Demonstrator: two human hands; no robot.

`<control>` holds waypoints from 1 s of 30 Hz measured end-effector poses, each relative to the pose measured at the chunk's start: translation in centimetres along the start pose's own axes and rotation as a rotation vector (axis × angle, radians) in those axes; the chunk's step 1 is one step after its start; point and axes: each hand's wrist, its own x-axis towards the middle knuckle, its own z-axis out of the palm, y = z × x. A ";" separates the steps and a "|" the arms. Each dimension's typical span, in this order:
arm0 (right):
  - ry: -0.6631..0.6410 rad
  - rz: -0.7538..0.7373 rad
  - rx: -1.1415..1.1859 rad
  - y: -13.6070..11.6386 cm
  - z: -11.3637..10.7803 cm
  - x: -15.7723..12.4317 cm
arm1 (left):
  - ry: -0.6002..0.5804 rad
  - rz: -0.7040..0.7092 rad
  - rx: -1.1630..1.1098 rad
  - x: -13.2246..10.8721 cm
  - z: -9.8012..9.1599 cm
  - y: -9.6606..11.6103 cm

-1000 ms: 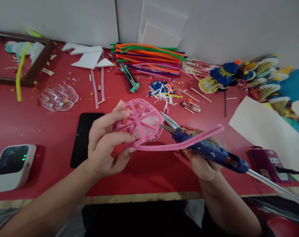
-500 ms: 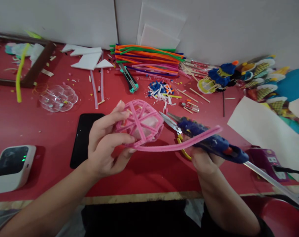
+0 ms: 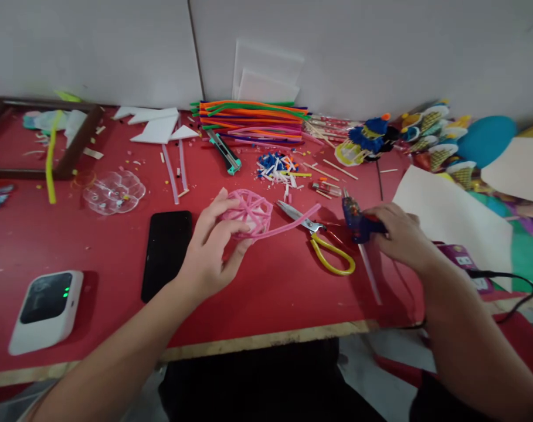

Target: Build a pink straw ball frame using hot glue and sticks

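My left hand [image 3: 211, 249] grips a rounded cage of pink pipe cleaners [image 3: 251, 212] with something whitish inside it. One loose pink pipe cleaner end [image 3: 292, 224] sticks out from it to the right, over the scissors. My right hand [image 3: 396, 228] is closed on the handle of a blue hot glue gun [image 3: 355, 220], low over the table on the right; a clear glue stick [image 3: 370, 275] juts from its back toward the table's front edge. Between the hands lie scissors with yellow handles [image 3: 336, 258], their blades pointing at the pink cage.
Left of my left hand are a black phone [image 3: 167, 255] and a white device [image 3: 46, 313]. Behind lie a box cutter [image 3: 224, 153], a bundle of pipe cleaners [image 3: 253, 122] and clipped bits [image 3: 277, 169]. White sheets [image 3: 455, 223] and a purple box [image 3: 466, 264] with a cable lie right.
My right hand has moved the glue gun right, away from the pink cage, and turned it so its nozzle points away from me. The scissors are now uncovered. My left hand still holds the cage.
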 end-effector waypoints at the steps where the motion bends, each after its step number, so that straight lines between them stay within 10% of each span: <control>1: -0.011 -0.005 0.013 1.3 0.1 -0.2 | -0.043 -0.002 0.009 0.0 0.1 0.0; 12: 0.121 -0.140 0.227 3.9 0.7 2.4 | -0.249 -0.018 0.061 -0.1 0.1 -0.9; 17: 0.287 -0.127 0.258 -4.1 -1.5 2.7 | -0.268 -0.007 0.114 0.3 -0.4 -0.9; 23: 0.228 -0.515 0.462 -16.2 -2.3 3.2 | -0.267 0.061 0.132 0.3 -0.4 -1.4; 30: 0.162 -0.533 0.517 -15.8 0.7 3.7 | -0.239 0.084 0.176 0.2 0.1 -1.5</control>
